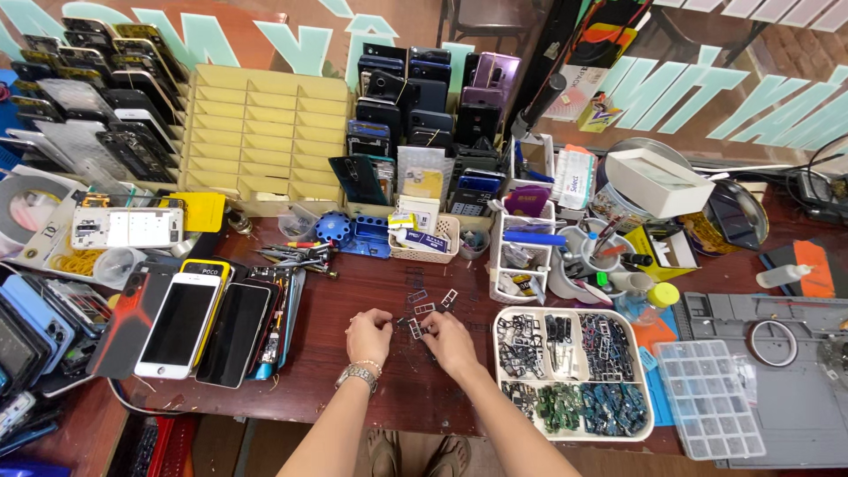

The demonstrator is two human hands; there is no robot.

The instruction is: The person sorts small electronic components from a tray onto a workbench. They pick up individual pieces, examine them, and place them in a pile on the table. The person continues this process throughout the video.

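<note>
Where the desk [353, 291] ran out at its left edge, phones [190, 322] lay side by side, screens up, with more handsets stacked beyond them toward the left rear corner. Behind these stood a pale yellow rack [265, 132] of small bins, and just in front of it, loose on the wood, lay tweezers [296, 256].

At the middle of the front edge the left hand [368, 336], a watch at its wrist, had its fingertips drawn together toward a small dark frame; whether it actually pinched the piece could not be told. The frames [424, 305], thin rectangular bits of metal or plastic, lay scattered on the desk between and just behind the two hands. The right hand [449, 343] reached in from the other side, fingers curled close over the same cluster and touching or nearly touching one of the frames; its grip was equally unclear.

These pieces looked very light, stiff and thin, likely easy to bend or flick away and apt to slide on the smooth wood. By my judgement they would be best taken by the long outer edges between thumb and forefinger, not pressed across the open middle.

Right of the hands sat a white tray [572, 435] with compartments full of similar dark parts. Further toward the right edge lay a clear box [711, 397] on a grey mat [777, 415].
</note>
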